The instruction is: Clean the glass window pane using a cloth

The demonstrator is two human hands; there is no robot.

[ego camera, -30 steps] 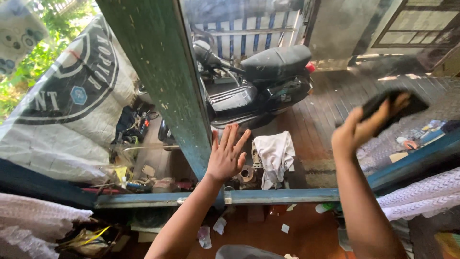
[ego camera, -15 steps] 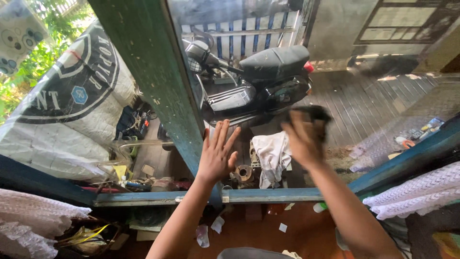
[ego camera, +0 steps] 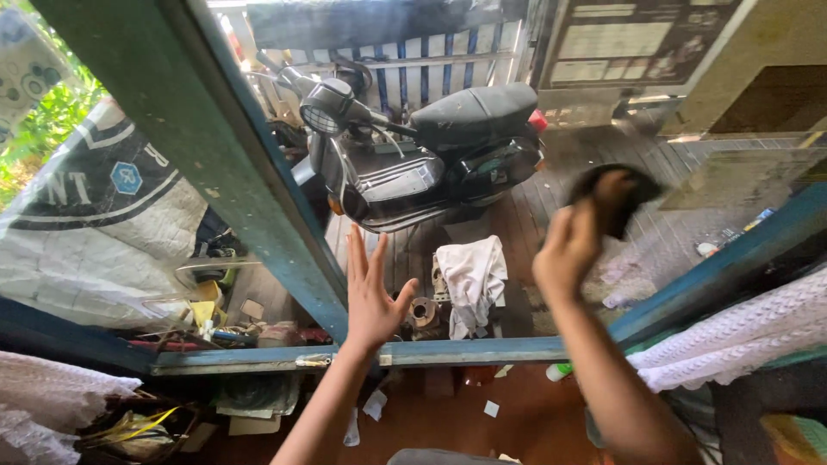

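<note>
I look down through a dusty window pane (ego camera: 482, 129) set in a blue-green wooden frame (ego camera: 258, 232). My left hand (ego camera: 372, 288) lies flat on the glass with its fingers spread, next to the slanted frame post. My right hand (ego camera: 575, 241) presses a dark cloth (ego camera: 622, 194) against the pane further right. Smears and dust show on the glass around the cloth.
Behind the glass a black scooter (ego camera: 431, 155) stands on wooden floorboards, with a white rag (ego camera: 469, 271) and small metal parts below it. A large printed sack (ego camera: 95, 224) lies at left. White lace curtains (ego camera: 732, 336) hang at both lower sides. The blue sill (ego camera: 482, 351) runs below my hands.
My right hand swept the dark cloth left across the glass, then back right and upward. My left hand stayed pressed on the pane. The view shifted slightly.
</note>
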